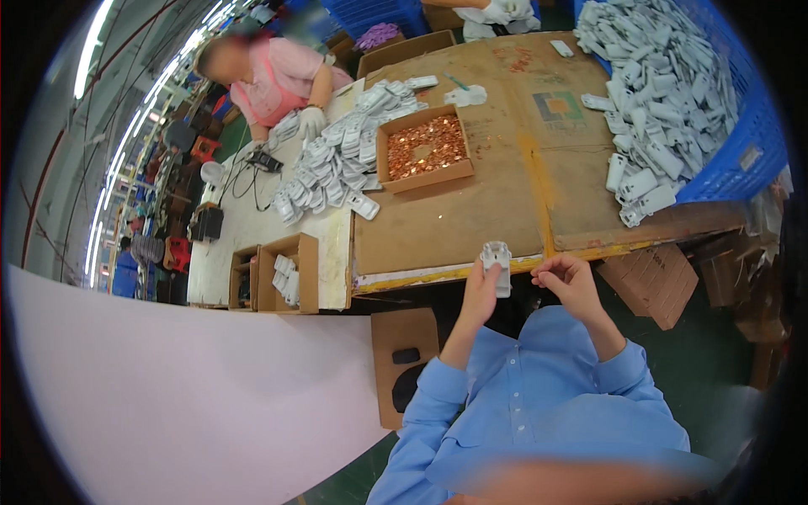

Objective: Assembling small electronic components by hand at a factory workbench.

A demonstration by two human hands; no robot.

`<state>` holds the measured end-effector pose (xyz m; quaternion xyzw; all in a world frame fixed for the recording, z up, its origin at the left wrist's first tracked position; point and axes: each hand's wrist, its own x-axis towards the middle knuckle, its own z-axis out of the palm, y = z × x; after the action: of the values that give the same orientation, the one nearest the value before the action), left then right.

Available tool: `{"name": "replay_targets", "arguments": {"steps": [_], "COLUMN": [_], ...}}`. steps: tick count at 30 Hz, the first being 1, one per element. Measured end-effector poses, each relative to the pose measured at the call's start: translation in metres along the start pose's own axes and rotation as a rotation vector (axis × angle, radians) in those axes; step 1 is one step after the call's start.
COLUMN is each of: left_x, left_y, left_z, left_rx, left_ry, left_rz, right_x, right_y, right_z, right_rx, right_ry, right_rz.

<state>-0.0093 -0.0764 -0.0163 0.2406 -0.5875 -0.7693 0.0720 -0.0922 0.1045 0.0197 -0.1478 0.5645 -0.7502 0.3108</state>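
My left hand is closed around a white plastic housing, held upright just in front of the table's near edge. To the right of it, my right hand is raised with thumb and fingertips pinched together. Whatever sits in that pinch, if anything, is too small to make out. The two hands are a short way apart. Beyond them on the table stands a shallow cardboard box full of small copper-coloured metal pieces.
A blue crate heaped with white housings stands at the right. More housings are piled left of the copper pieces, where a gloved co-worker sits. A cardboard box holding a few housings is at the table's near left.
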Motion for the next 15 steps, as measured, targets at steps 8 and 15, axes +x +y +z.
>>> {"name": "replay_targets", "arguments": {"steps": [8, 15], "left_x": [-0.037, -0.04], "left_y": [0.005, -0.002], "left_z": [0.037, 0.043], "left_rx": [0.368, 0.491], "left_ry": [-0.128, -0.069], "left_rz": [0.198, 0.245], "right_x": [-0.008, -0.005], "right_y": [0.003, 0.015], "right_z": [0.016, 0.015], "right_rx": [-0.617, -0.644], "right_ry": [0.111, 0.124], "right_rz": [-0.29, -0.332]}}
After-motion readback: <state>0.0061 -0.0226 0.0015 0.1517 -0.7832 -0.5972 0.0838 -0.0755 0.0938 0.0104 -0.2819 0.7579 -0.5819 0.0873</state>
